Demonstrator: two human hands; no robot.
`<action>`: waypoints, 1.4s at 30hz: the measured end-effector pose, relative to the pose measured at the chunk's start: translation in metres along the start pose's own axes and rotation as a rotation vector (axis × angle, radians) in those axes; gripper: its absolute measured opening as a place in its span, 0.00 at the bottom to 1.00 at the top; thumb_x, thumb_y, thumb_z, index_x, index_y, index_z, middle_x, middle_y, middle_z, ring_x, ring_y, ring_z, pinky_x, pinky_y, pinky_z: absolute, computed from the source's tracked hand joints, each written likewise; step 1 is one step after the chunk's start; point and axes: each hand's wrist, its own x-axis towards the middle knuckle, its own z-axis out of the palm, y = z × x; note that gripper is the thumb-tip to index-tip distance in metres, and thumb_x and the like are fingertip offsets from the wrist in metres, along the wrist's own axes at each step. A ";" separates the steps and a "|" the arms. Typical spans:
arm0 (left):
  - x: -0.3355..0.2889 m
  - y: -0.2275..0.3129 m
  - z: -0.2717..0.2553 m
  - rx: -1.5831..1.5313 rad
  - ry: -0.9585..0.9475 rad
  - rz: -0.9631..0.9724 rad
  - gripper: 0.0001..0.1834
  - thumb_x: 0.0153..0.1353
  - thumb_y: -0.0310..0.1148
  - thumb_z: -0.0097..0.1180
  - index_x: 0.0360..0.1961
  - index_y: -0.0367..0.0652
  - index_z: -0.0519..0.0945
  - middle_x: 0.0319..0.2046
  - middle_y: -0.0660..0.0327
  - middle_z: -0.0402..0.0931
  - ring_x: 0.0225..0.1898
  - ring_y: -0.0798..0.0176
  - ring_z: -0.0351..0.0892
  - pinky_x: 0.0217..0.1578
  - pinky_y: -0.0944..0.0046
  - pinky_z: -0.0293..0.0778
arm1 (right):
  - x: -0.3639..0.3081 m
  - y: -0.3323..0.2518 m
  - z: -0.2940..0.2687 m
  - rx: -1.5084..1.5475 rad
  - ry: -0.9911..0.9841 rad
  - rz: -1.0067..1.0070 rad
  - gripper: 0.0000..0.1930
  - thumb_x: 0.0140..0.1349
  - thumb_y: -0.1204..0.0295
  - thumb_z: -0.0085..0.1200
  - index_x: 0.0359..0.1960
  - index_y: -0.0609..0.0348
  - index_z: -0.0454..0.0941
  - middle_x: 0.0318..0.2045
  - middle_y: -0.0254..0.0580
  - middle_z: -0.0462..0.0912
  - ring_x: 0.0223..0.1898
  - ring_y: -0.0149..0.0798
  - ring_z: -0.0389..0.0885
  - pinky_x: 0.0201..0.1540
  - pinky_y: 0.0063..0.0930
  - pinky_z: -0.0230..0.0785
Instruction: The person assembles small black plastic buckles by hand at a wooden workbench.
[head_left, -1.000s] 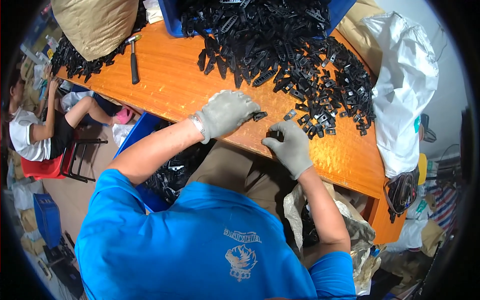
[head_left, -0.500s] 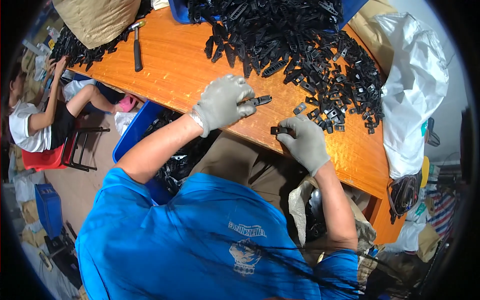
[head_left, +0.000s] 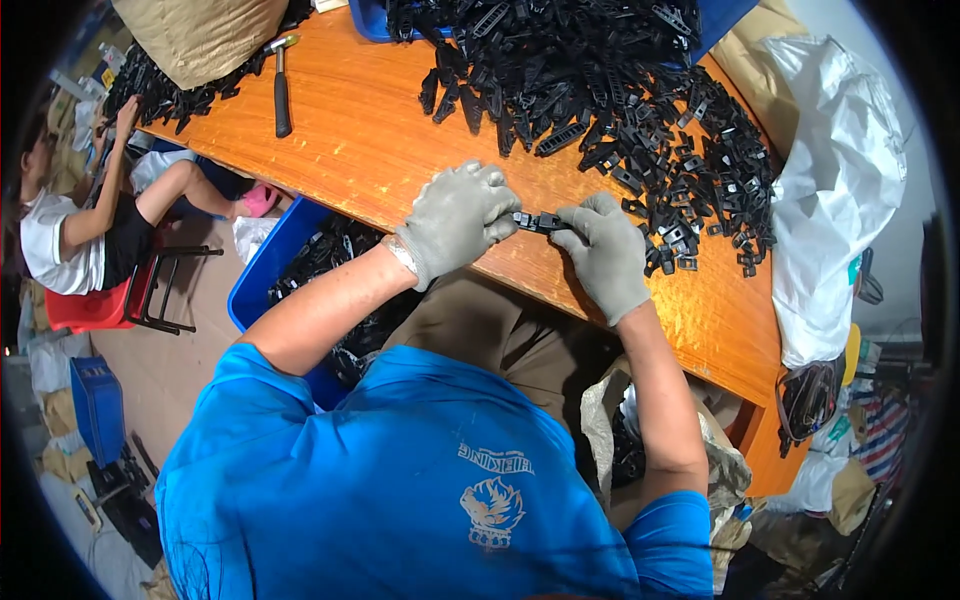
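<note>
My left hand (head_left: 455,222), in a grey glove, is closed on one end of a long narrow black plastic part (head_left: 524,221). My right hand (head_left: 608,260), gloved alike, pinches a small black plastic clip (head_left: 549,223). Clip and long part meet end to end between my fingertips, just above the table's near edge. Whether they are locked together I cannot tell; the gloves cover much of both. Beyond my hands lies a heap of long black parts (head_left: 560,95), and small black clips (head_left: 683,238) are strewn at its right side.
On the wooden table (head_left: 370,110) lie a hammer (head_left: 282,95) and a tan sack (head_left: 205,35). Blue bins stand behind the heap and by my left side (head_left: 245,290). A white bag (head_left: 835,200) hangs at the right. A person (head_left: 85,215) sits at far left.
My right hand has moved left and slightly up, bringing the clip against the long part. My left hand has shifted slightly right. The two pieces were apart before.
</note>
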 end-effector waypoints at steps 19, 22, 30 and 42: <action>-0.062 -0.074 -0.129 0.070 -0.420 -0.115 0.17 0.65 0.28 0.67 0.56 0.44 0.87 0.50 0.53 0.86 0.57 0.43 0.84 0.61 0.49 0.79 | -0.013 0.010 -0.023 -0.055 0.020 -0.108 0.08 0.67 0.67 0.65 0.46 0.44 0.90 0.44 0.40 0.85 0.48 0.50 0.86 0.48 0.45 0.82; -0.025 -0.051 -0.104 0.110 -0.133 -0.103 0.18 0.71 0.30 0.62 0.61 0.46 0.84 0.56 0.52 0.85 0.60 0.43 0.83 0.64 0.47 0.77 | -0.015 0.038 -0.039 -0.405 0.043 -0.148 0.13 0.68 0.74 0.60 0.49 0.40 0.90 0.50 0.36 0.83 0.51 0.49 0.84 0.50 0.42 0.82; 0.067 -0.037 -0.024 0.370 -0.118 -0.071 0.16 0.68 0.29 0.61 0.55 0.52 0.89 0.47 0.55 0.85 0.52 0.47 0.86 0.55 0.45 0.82 | 0.006 0.030 -0.037 -0.496 -0.189 -0.179 0.12 0.68 0.74 0.60 0.50 0.47 0.88 0.48 0.42 0.82 0.48 0.50 0.87 0.49 0.45 0.83; 0.019 -0.021 -0.005 0.300 0.118 0.096 0.09 0.65 0.40 0.70 0.38 0.48 0.85 0.45 0.62 0.83 0.52 0.53 0.83 0.49 0.50 0.79 | -0.020 0.003 0.009 0.012 0.070 0.008 0.11 0.62 0.66 0.70 0.44 0.52 0.89 0.41 0.46 0.89 0.43 0.50 0.90 0.47 0.45 0.82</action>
